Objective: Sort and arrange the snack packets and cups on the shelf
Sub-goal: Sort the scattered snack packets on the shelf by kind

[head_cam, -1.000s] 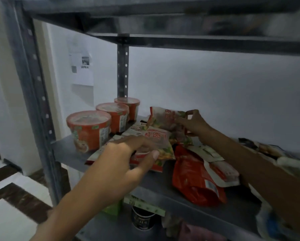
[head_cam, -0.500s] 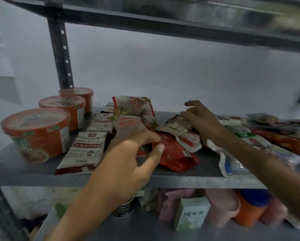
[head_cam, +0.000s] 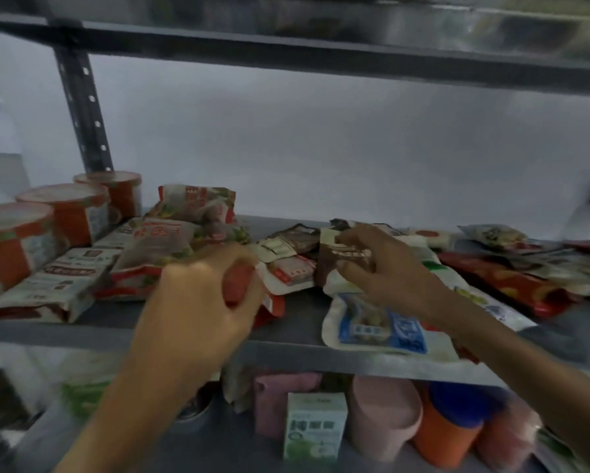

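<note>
Three orange noodle cups [head_cam: 65, 213] stand in a row at the left of the grey metal shelf [head_cam: 286, 349]. Snack packets lie scattered across the rest of it. My left hand [head_cam: 201, 302] grips a red packet [head_cam: 239, 285] near the shelf's front. My right hand [head_cam: 382, 271] pinches a small brown packet [head_cam: 334, 261] just above the pile in the middle. A white and red packet [head_cam: 290, 274] lies between the hands. In front of my right wrist lies a blue and white packet [head_cam: 379, 326].
White and brown packets [head_cam: 48, 288] lie beside the cups, with patterned bags [head_cam: 170, 244] behind them. Long red packets [head_cam: 512, 281] sit at the right. The lower shelf holds a green and white box [head_cam: 315, 428] and pink, orange and blue cups [head_cam: 433, 428]. A steel upright [head_cam: 82, 110] rises behind the cups.
The camera has swung right and closer. My left hand has closed on the red packet. My right hand has picked a brown packet out of the pile.
</note>
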